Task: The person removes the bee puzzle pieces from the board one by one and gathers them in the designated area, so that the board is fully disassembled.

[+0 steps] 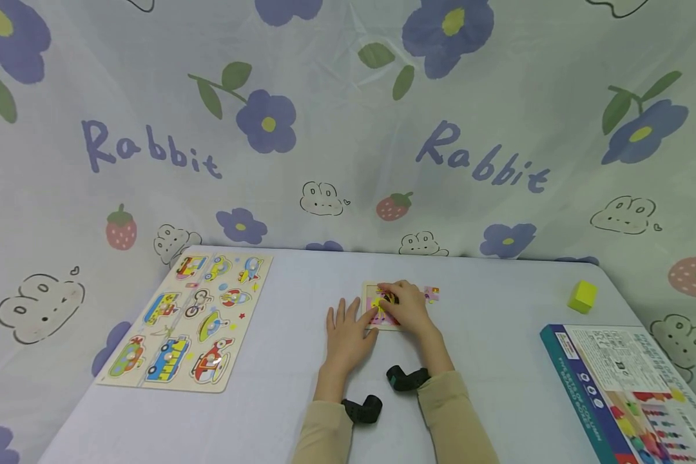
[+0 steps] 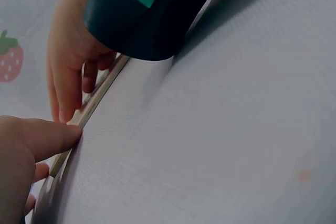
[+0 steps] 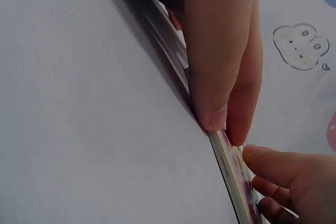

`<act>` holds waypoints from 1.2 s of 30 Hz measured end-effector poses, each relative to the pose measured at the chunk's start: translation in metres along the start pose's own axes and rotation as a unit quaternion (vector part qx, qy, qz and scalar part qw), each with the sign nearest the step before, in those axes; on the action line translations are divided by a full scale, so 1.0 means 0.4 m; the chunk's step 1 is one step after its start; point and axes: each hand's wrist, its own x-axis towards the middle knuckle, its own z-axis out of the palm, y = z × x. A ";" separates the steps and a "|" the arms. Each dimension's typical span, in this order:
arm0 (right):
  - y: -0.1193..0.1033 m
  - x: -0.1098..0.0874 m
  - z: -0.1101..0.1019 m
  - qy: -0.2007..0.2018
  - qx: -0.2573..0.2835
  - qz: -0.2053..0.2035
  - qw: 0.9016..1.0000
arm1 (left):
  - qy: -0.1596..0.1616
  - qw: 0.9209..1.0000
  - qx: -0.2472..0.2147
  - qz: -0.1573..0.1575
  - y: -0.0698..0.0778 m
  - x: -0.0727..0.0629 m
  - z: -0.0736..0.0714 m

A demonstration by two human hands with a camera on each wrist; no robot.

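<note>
A small wooden jigsaw puzzle (image 1: 390,327) with a pink and yellow picture lies on the table in a pale frame. From above, my right hand (image 1: 408,309) bends over it, thumb and fingers round a dark-patterned puzzle piece (image 1: 390,297) that they partly hide. My left hand (image 1: 348,338) lies at the frame's left side, fingers spread and fairly straight. Its thumb (image 2: 55,139) touches the frame's near edge (image 2: 105,85) in the left wrist view. Just beyond the right hand is a loose puzzle piece (image 1: 432,294) in pink and orange.
A large wooden vehicle peg board (image 1: 240,322) lies at the left. To the right stand a yellow block (image 1: 582,296) and a flat blue toy box (image 1: 574,386). Black wrist cameras (image 1: 406,378) are strapped to both wrists. A patterned curtain (image 1: 348,142) hangs behind the table.
</note>
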 end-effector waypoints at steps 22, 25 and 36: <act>-0.006 0.000 0.020 0.008 -0.093 -0.021 0.995 | 0.008 1.000 -0.003 0.001 0.000 0.002 0.004; -0.006 0.000 0.020 0.017 -0.085 -0.021 0.996 | 0.009 1.000 -0.002 0.002 -0.001 0.002 0.005; -0.005 -0.002 0.019 0.066 -0.066 -0.023 0.995 | 0.011 1.000 -0.004 0.003 0.000 0.001 0.002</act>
